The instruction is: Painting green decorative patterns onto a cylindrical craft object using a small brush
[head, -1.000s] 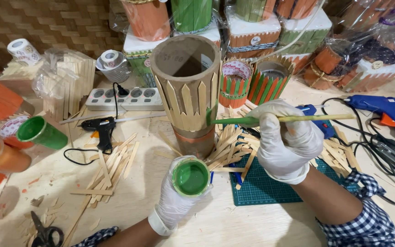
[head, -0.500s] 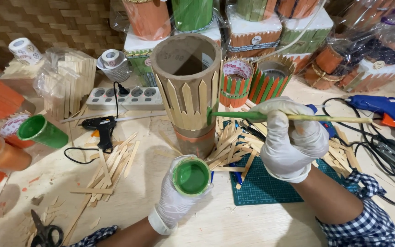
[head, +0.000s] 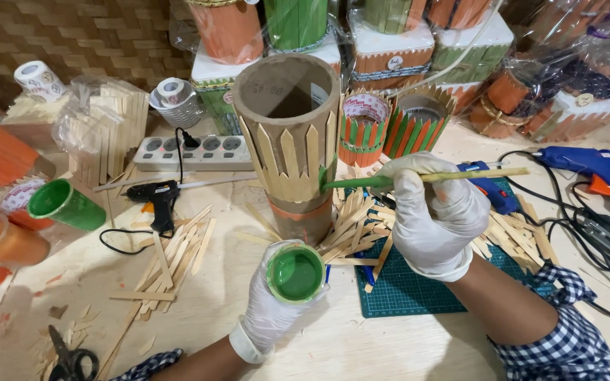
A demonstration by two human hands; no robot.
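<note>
Gloved right hand pinches a thin paintbrush between thumb and fingers, fully closed on the handle; green-loaded bristle tip touches the side of the cardboard tube, at the pointed ends of the craft sticks glued around its upper half. Small green mark visible on the stick at the contact point. Tube stands upright, open end up, an orange band around it below the sticks.

Gloved left hand cups a small pot of green paint from below, fingers wrapped around it; pot open and level, just in front of the tube base.

Loose craft sticks fan out at the right of the tube base, partly under the right hand, some lying on a green cutting mat right and in front of the tube. Second scatter of sticks to the tube's left front.

Black glue gun lies left of the tube, near a white power strip behind it. Green cup tipped on its side further left. Blue glue gun well to the right of the tube. Two finished orange-and-green stick holders stand just behind and right of the tube. Scissors far left front, at frame edge.
</note>
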